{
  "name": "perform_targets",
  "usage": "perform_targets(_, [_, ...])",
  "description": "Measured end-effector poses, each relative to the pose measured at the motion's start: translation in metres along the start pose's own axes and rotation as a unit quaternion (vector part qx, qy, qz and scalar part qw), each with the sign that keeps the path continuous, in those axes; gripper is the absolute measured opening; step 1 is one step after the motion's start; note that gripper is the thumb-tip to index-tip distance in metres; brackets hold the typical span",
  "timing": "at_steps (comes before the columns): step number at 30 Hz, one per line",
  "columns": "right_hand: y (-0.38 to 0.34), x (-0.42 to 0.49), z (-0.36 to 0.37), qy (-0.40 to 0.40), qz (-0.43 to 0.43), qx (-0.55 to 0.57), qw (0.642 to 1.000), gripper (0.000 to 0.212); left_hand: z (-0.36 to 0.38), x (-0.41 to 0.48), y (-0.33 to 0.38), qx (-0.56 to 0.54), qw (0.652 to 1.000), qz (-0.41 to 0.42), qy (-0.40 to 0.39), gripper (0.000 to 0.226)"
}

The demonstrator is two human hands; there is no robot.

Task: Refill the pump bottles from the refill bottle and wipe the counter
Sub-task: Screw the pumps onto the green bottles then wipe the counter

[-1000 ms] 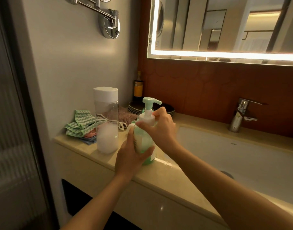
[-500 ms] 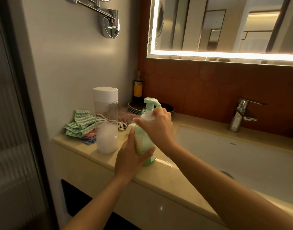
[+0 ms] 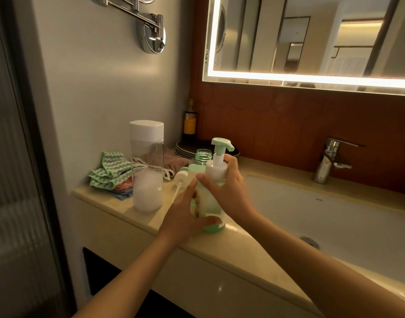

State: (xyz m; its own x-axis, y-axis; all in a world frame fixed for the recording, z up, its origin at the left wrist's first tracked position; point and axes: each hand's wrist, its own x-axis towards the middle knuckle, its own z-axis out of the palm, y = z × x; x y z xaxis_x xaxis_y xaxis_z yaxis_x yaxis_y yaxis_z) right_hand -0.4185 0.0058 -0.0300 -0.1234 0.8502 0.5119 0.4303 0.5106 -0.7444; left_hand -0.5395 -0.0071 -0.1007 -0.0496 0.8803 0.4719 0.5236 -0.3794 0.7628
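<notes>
The right hand [image 3: 229,191] has its fingers [image 3: 230,165] closed around the white collar of the green pump head [image 3: 221,145], thumb pressed across the front. The left hand [image 3: 185,216] wraps the lower body of the green pump bottle [image 3: 210,203], thumb lying along its base and holding it upright on the counter [image 3: 231,246], close to the edge of the sink [image 3: 334,221].

Just behind it stands a second green bottle [image 3: 202,158] with its threaded neck open. Its white pump [image 3: 181,177] lies on the counter beside it, tube pointing forward. To the left, well clear of the hands, stands the clear refill bottle [image 3: 147,168], white cap on and roughly a third full of pale liquid. Folded cloths [image 3: 109,171] sit behind it against the wall.

The step in hand looks like turning the pump collar on the front bottle; whether it is being loosened or tightened cannot be told. The next move calls for a firm hold with the left hand to stop the body spinning, while the right twists squarely so the threads do not cross. Some liquid gleams on the counter by the base, so wiping remains.
</notes>
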Motion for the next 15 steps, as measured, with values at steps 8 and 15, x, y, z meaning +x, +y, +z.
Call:
perform_targets(8, [0.021,-0.004,-0.024,-0.087,0.021,-0.045,0.995,0.064,-0.002,-0.002,0.007,-0.053,0.979,-0.035,0.192,0.041])
perform_targets(15, [0.038,0.007,-0.038,-0.019,0.012,-0.087,0.996,0.065,0.003,0.008,-0.004,0.045,0.971,-0.099,0.213,0.031])
